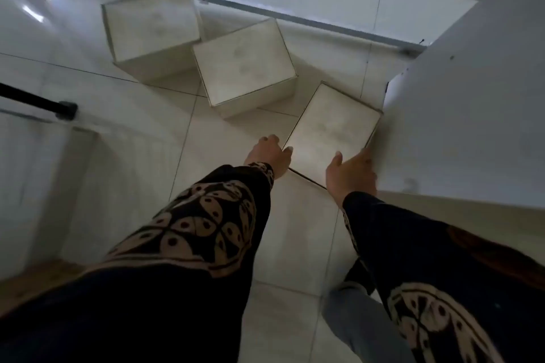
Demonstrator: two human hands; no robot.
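Three white rectangular boxes stand on a pale tiled floor. The nearest box [330,130] lies against a white cabinet side. My left hand [269,155] holds its near left corner, thumb on the top face and fingers down the side. My right hand [351,172] grips its near right edge, thumb on top and fingers along the side next to the cabinet. The middle box [244,63] and the far box [152,23] stand further back to the left, untouched. Both arms wear dark sleeves with a tan pattern.
A white cabinet or wall panel [460,115] rises at the right, close against the nearest box. A metal window or door frame [295,19] runs across the back. A black bar [38,102] sticks in from the left. My leg in jeans [354,324] shows at the bottom.
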